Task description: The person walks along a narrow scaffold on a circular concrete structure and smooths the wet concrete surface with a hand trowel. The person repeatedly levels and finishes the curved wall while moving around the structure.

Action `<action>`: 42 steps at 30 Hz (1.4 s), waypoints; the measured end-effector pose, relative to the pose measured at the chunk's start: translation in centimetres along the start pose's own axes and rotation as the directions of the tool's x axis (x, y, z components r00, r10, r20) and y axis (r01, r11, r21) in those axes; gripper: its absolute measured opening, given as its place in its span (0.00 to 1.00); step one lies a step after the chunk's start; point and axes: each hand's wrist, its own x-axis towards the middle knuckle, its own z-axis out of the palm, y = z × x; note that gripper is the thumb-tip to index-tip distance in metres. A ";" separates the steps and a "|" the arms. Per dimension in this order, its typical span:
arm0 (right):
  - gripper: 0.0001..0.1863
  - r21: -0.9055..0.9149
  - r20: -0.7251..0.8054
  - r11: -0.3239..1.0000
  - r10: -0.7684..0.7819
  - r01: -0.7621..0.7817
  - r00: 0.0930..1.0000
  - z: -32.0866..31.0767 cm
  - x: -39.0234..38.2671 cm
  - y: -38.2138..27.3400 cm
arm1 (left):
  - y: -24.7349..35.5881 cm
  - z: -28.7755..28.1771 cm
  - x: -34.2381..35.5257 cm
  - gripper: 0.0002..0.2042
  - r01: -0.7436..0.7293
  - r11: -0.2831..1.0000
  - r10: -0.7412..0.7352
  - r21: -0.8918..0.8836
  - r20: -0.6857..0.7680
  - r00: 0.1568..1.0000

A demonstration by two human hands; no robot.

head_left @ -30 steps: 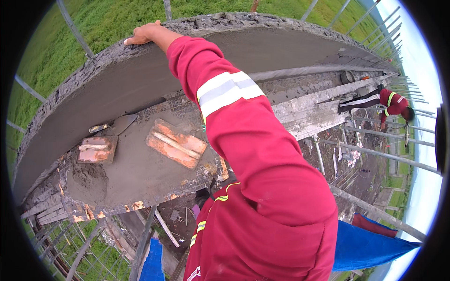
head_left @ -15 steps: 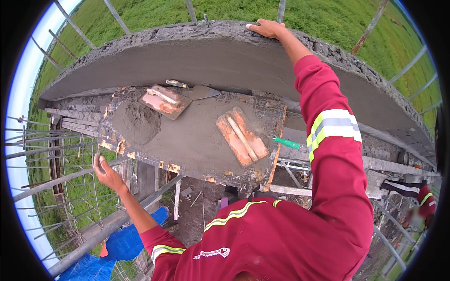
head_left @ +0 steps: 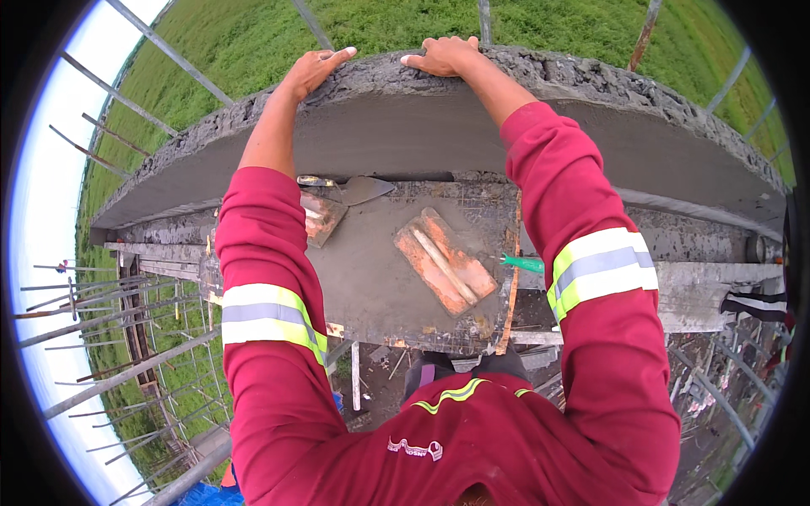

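Note:
Both hands rest on the rough top of a curved wall [head_left: 396,131] whose near face is smooth grey plaster. My left hand [head_left: 315,72] hooks its fingers over the far edge, thumb pointing right. Close to its right, my right hand [head_left: 445,57] curls over the same edge, thumb pointing left. Below them lies a mortar-smeared board [head_left: 371,274]. On it are a wooden float [head_left: 442,261] with a pale handle, a pointed trowel [head_left: 366,191], and a second float [head_left: 323,221] partly behind my left sleeve. That sleeve hides the board's left part.
A green-handled tool [head_left: 523,263] sticks out past the board's right edge. Metal poles [head_left: 485,24] rise beyond the wall, with grass behind. Scaffold pipes [head_left: 131,374] cross at the left. A blue sheet [head_left: 207,493] shows low down. At far right is part of another person [head_left: 755,305].
My left hand has moved from beside the board's left edge up onto the wall top. My right hand stays on the wall. The view has shifted slightly.

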 end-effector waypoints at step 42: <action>0.42 0.915 -0.104 0.400 0.350 0.048 -0.931 28.7 -102.6 -14.4 | -7.5 1.2 9.0 0.38 -0.022 0.968 0.112 -0.249 0.356 0.928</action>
